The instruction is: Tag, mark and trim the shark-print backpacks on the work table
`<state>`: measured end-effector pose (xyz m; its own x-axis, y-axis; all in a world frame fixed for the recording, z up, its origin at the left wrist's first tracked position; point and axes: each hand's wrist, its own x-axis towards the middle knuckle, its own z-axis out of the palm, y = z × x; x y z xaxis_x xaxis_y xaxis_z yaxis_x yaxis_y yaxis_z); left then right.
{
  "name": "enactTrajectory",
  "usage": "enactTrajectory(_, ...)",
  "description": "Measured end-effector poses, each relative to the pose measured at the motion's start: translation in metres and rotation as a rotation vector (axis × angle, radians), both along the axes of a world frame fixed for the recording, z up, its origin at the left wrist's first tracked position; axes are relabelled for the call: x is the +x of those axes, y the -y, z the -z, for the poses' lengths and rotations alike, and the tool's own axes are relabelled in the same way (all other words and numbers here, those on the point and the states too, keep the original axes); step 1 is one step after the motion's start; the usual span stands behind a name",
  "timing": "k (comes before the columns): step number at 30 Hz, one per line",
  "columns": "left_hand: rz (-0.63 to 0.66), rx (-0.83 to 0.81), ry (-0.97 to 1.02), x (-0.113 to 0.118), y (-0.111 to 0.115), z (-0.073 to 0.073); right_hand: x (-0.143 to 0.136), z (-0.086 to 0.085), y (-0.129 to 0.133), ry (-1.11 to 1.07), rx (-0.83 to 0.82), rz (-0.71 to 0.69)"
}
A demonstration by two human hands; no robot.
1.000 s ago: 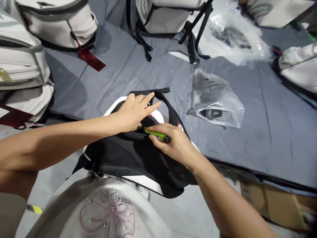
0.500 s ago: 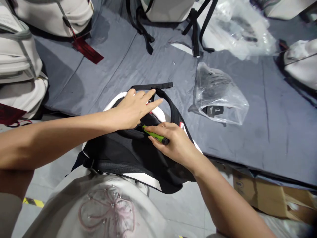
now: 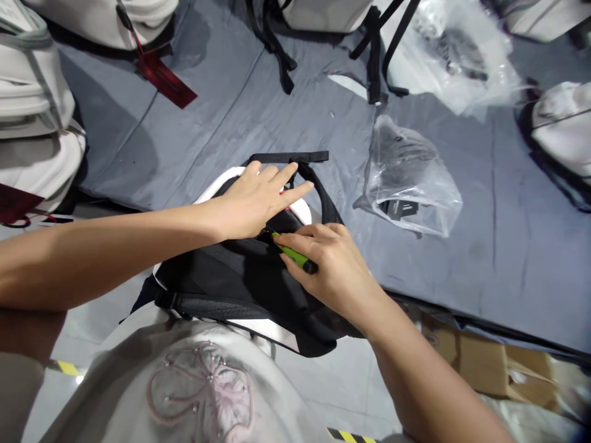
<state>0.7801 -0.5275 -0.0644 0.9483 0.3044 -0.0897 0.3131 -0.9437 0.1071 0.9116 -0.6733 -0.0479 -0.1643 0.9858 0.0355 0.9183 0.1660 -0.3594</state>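
A black-and-white backpack [image 3: 217,271] rests against my body at the table's near edge, its black strap side facing up. My left hand [image 3: 258,200] lies on its upper part with the fingers spread; the thumb is hidden underneath. In my right hand [image 3: 327,258] is a slim green tool [image 3: 295,255] with a black end cap, held between thumb and fingers. Its thin dark tip points at the black fabric beside my left hand, and I cannot tell what kind of tool it is. Beyond my fingers a black strap [image 3: 295,157] lies on the table.
Grey sheeting covers the table [image 3: 462,277]. To the right sits a clear plastic bag [image 3: 415,172] with black parts inside. Several light backpacks [image 3: 37,92] stand at the left and back, one with a red tag [image 3: 166,80]. Below the table edge is a cardboard box [image 3: 484,363].
The view has shifted slightly. Both hands and the green tool keep nearly the same place on the backpack, with only a small movement of the right hand.
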Motion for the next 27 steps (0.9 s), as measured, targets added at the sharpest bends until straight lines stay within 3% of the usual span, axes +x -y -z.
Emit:
enactTrajectory(5,0.001,0.032,0.021,-0.001,0.000,0.003,-0.011,0.006,0.004,-0.079,0.013,0.123)
enactTrajectory(16,-0.010,0.004,0.077,0.000,-0.001,0.006,-0.047,0.032,0.016,-0.217,0.282,0.497)
enactTrajectory(27,0.017,0.063,0.056,0.000,-0.003,0.006,-0.056,0.032,0.011,-0.237,0.300,0.546)
